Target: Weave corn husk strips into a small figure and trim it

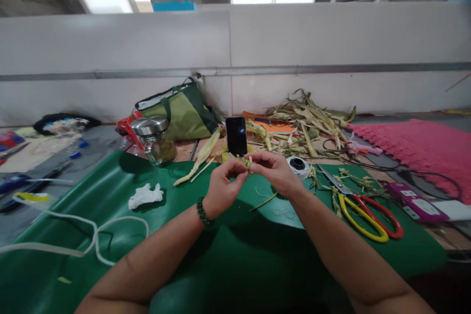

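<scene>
Over the green mat (pixel 228 265), my left hand (pixel 224 181) and my right hand (pixel 274 169) meet fingertip to fingertip. Both pinch a small piece of pale green corn husk (pixel 246 161), mostly covered by my fingers. Just behind it a phone (pixel 236 136) stands upright. A spool of white thread (pixel 299 167) lies right of my right hand, and loose thread (pixel 285 212) trails on the mat below it. A thin husk strip (pixel 264 202) rests under my right hand. Left of my hands is a long peeled husk (pixel 201 156).
Scissors (pixel 362 211) with one yellow and one red handle lie at right, near small husk pieces (pixel 362 183). A husk pile (pixel 312 122), a green bag (pixel 187 113) and a glass jar (pixel 159 144) stand at the back. Crumpled white tissue (pixel 146 196) and white tubing (pixel 97 228) are at left.
</scene>
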The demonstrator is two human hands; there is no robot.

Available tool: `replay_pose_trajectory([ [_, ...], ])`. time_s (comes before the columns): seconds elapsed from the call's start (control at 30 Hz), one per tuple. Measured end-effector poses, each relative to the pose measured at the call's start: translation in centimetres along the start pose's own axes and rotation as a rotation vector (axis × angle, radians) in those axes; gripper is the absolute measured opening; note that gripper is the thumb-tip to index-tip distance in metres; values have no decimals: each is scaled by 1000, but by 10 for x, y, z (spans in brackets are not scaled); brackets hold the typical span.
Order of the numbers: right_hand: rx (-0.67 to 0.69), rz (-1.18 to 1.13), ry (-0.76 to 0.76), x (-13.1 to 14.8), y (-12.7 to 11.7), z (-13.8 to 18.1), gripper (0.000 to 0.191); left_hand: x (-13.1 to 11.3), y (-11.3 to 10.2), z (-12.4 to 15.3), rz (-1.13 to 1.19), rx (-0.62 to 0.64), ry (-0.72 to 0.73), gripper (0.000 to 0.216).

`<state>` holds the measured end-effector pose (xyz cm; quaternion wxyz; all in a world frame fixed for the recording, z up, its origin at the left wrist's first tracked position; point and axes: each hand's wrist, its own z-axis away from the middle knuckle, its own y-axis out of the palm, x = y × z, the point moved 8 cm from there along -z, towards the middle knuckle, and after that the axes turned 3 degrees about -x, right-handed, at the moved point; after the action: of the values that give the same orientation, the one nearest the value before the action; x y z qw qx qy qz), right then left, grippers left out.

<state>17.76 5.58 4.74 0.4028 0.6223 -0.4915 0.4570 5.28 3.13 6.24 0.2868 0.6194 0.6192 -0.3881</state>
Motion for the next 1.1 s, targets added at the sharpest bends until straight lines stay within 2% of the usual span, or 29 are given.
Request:
replay_pose_trajectory([
  [0.1,84,-19,5,2,4,-1,24,1,3,0,66,41,-50,13],
  [0.27,61,44,26,0,2,-3,27,-2,4,4,-6,35,-10,15],
  [0.43,46,31,38,-3,2,-3,34,10,7,5,107,62,-155,36],
  [0.53,5,4,16,-2,2,-4,38,14,9,2,191,87,-224,34],
  [0.7,-43,-26,7,-1,2,-3,40,23,8,1,268,53,-301,37],
  [0.9,36,16,63,4,11,4,35,23,8,1,226,58,-286,39],
  [1.1,67,68,98,3,4,3,34,18,9,3,196,101,-282,36],
])
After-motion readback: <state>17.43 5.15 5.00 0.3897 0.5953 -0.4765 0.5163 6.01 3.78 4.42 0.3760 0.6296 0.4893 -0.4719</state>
